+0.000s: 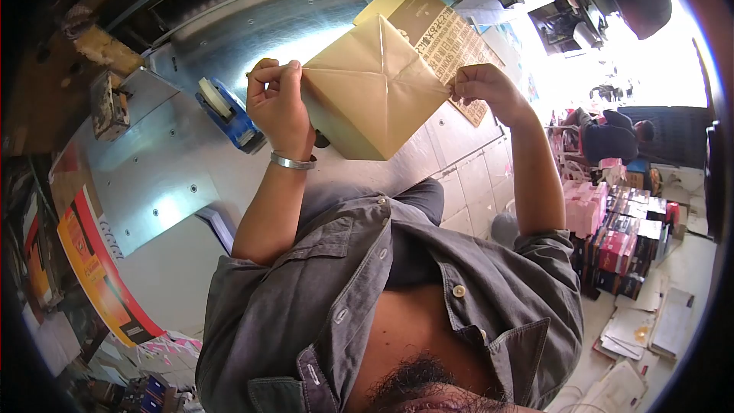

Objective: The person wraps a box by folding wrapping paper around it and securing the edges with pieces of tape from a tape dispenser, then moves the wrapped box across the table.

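A tan paper bag [371, 92] is stretched between my two hands, its base towards me with creases crossing near the middle. My left hand [277, 99] is closed in a pinch at the bag's left corner; a metal bangle circles that wrist. At the opposite corner, the fingers of my right hand [489, 93] are closed on the bag's edge. Behind the bag, and partly covered by it, lies brown printed paper [459, 50] with dark lettering. A blue tape dispenser [233, 121] stands beside my left hand.
A metal worktable [172, 183] extends under my arms. To the left are a red and orange printed box [107, 268] and a small metal block [109, 107]. Stacked pink and dark boxes [615, 241] fill the floor at right, near another person [608, 138].
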`<state>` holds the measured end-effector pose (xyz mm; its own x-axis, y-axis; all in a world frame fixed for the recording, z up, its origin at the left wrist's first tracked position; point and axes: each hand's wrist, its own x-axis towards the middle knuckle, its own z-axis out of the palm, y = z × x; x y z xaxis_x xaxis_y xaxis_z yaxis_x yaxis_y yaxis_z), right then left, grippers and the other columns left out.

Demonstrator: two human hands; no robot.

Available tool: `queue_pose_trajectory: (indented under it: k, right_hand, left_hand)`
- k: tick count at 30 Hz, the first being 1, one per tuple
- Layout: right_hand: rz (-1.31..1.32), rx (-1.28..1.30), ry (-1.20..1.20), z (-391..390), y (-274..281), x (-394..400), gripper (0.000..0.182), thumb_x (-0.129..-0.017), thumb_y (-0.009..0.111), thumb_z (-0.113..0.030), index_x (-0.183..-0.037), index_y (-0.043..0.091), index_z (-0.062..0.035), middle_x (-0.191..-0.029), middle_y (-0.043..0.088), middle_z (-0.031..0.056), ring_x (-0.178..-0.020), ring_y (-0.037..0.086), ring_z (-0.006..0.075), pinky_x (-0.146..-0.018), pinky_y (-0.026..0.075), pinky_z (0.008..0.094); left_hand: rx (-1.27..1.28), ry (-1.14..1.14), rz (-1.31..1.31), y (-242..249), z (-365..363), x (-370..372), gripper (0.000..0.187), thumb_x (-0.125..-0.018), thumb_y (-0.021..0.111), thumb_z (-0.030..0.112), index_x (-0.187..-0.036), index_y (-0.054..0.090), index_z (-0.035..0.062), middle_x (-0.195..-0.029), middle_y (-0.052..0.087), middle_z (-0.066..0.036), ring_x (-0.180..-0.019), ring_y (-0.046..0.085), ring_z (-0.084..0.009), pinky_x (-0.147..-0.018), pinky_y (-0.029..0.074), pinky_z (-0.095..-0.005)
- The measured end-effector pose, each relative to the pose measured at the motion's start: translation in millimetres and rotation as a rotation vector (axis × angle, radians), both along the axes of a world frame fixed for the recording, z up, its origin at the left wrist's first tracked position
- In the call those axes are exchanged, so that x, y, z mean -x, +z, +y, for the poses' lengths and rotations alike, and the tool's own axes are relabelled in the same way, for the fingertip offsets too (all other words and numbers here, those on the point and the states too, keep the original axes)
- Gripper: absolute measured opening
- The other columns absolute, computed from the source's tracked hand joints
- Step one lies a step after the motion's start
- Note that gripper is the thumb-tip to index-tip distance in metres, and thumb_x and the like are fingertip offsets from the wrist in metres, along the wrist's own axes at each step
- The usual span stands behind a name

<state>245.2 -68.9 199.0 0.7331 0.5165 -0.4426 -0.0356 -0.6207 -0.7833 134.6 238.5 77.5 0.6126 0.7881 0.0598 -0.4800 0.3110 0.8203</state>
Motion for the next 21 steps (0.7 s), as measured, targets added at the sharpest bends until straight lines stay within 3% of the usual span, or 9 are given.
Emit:
queue_pose_trajectory:
  k: [18, 21]
  right_hand:
    - [-0.031, -0.030, 0.036, -2.8, -9.0, 2.1, 0.025, -0.091, 0.068, -0.026, -0.089, 0.074, -0.0025, -0.090, 0.075, 0.0040, -0.080, 0.063, 0.0088, -0.074, 0.051, 0.0267]
    - [-0.018, -0.032, 0.036, -3.5, -10.7, 1.4, 0.025, -0.092, 0.068, -0.026, -0.090, 0.075, -0.0027, -0.090, 0.076, 0.0041, -0.081, 0.063, 0.0085, -0.074, 0.051, 0.0264]
  left_hand:
    - [0.065, -0.042, -0.016, 4.3, 1.6, 0.9, 0.011, -0.091, 0.070, -0.004, -0.091, 0.063, 0.0037, -0.112, 0.061, -0.005, -0.092, 0.062, -0.0132, -0.081, 0.056, -0.0287]
    - [0.082, -0.046, -0.018, 7.7, 1.1, 0.2, 0.011, -0.091, 0.070, -0.003, -0.090, 0.062, 0.0043, -0.105, 0.061, -0.003, -0.089, 0.060, -0.0123, -0.081, 0.054, -0.0285]
